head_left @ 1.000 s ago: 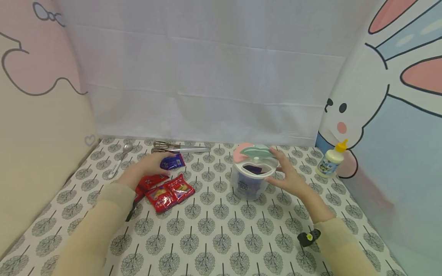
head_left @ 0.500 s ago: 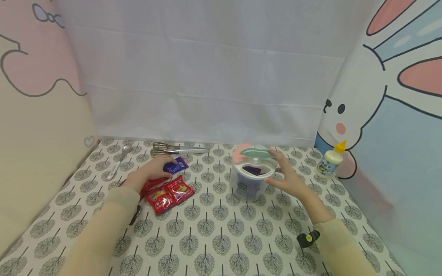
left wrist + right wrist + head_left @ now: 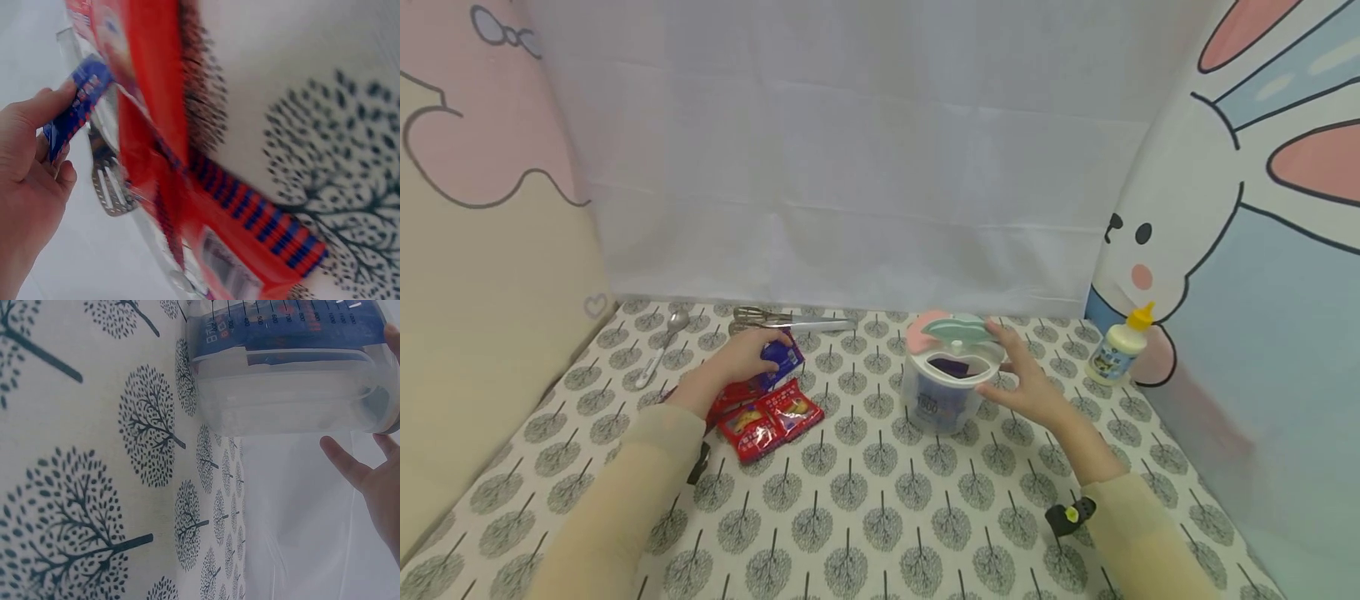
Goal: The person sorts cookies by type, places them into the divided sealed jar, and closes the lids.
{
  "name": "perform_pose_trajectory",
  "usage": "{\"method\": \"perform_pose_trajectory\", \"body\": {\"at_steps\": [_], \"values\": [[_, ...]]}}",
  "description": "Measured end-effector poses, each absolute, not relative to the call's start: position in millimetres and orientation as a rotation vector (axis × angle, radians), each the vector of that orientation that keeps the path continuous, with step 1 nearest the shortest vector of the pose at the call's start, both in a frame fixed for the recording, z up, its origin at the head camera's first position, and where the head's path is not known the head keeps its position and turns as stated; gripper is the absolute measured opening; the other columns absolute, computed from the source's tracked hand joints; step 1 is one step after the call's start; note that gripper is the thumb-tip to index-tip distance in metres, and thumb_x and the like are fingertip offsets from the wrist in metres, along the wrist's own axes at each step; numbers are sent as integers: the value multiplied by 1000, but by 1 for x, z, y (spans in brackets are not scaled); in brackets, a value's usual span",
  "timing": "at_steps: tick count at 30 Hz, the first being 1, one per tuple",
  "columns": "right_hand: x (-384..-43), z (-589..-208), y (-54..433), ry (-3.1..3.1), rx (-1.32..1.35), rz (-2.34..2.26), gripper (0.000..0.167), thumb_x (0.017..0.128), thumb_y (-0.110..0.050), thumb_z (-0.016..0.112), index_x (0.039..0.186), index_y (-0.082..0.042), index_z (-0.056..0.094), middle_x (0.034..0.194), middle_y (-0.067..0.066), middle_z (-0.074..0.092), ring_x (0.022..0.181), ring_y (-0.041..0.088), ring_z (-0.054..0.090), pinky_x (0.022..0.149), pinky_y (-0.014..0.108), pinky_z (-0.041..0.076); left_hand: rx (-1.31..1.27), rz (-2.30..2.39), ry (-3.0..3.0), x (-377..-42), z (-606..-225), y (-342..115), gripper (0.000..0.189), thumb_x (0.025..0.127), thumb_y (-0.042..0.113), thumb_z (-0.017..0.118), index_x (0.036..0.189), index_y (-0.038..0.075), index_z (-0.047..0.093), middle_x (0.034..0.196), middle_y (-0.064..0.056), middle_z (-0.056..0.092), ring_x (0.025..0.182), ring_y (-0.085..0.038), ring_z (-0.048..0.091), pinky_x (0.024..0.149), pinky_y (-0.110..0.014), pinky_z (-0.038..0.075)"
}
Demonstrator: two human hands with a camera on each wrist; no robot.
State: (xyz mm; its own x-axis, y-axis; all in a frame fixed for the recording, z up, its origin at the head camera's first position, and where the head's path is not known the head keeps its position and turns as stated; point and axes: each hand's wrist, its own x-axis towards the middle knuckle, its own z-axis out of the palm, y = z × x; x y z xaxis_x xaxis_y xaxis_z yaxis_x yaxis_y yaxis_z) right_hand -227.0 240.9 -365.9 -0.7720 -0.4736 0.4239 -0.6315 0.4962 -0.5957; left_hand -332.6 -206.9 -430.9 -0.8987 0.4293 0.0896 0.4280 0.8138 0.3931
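Note:
My left hand pinches a small blue snack packet between thumb and fingers. Beside it in the left wrist view are red snack packets with striped ends; two joined red packets lie in front of that hand in the head view. Right of centre stands a clear lidded canister with pink and green flaps and measuring marks. Its heart-shaped opening shows a dark packet inside. My right hand is at the canister's right side, thumb and fingers spread wide around the lid's edge.
Slotted metal tongs lie at the back left. A spoon lies left of the packets. A yellow-capped glue bottle stands at the right. White cloth hangs behind the tree-print tablecloth.
My left hand has closed its fingers on the blue packet and tilted it up from the table. The right hand and the canister have stayed in place.

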Motion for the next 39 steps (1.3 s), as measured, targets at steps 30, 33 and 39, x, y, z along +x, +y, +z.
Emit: {"method": "perform_pose_trajectory", "body": {"at_steps": [30,33,39], "values": [[-231,-364,240,-2533,949,1134,88,75,6,71,145,1,18,146,29,22,124,47,36,90,60,47,1295,1421,2948,-257,-315,-104,21,85,8,69,104,15,71,106,0,69,92,-12,60,75,-29,52],[-229,-363,240,-2545,944,1143,89,75,6,71,146,1,17,147,29,21,124,47,35,90,60,46,1413,1530,2868,-249,-313,-90,24,83,7,71,106,14,71,105,0,68,94,-12,58,73,-30,52],[-227,-362,240,-2580,918,1152,89,77,5,70,148,-1,15,151,27,14,129,46,30,92,60,45,1629,1667,2745,-248,-320,-58,29,81,6,72,109,11,69,106,-3,68,90,-12,58,73,-32,54]]}}
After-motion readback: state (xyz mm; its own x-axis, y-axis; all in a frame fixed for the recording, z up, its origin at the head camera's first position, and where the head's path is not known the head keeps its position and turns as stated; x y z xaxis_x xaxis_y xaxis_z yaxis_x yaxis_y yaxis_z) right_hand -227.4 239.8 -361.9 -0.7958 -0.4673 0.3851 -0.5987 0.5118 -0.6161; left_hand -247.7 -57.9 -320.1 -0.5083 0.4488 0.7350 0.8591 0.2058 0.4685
